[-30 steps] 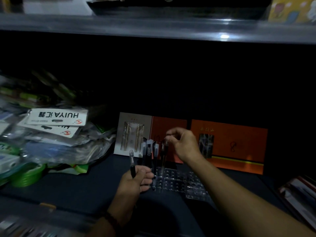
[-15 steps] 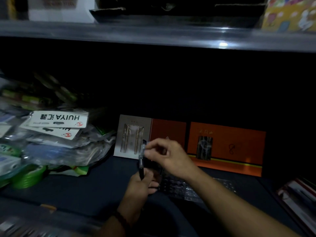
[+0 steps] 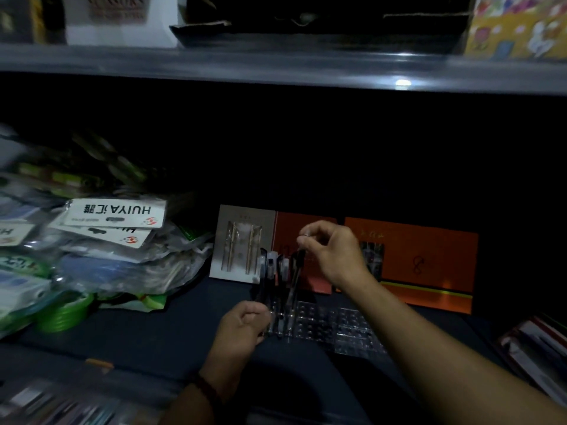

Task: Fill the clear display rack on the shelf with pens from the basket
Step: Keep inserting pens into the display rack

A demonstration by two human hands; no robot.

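Observation:
A clear display rack [image 3: 325,323] with rows of holes lies on the dark shelf. Several dark pens [image 3: 271,268] stand upright at its left end. My right hand [image 3: 331,250] pinches the top of another dark pen [image 3: 294,280], which hangs nearly upright with its lower end at the rack, just right of the standing pens. My left hand [image 3: 239,329] is curled shut against the rack's left end, and no pen shows in it. A blurred basket [image 3: 46,403] with pens fills the bottom left corner.
A heap of plastic stationery packets [image 3: 107,240] and a green tape roll [image 3: 64,314] crowd the left. A grey pen card [image 3: 242,240] and orange boxes [image 3: 423,265] lean behind the rack. Packaged goods [image 3: 534,348] lie at the right, and an upper shelf [image 3: 276,65] runs overhead.
My right hand took the pen from my left hand and carried it right, to the rack beside the standing pens. My left hand dropped to the rack's left end.

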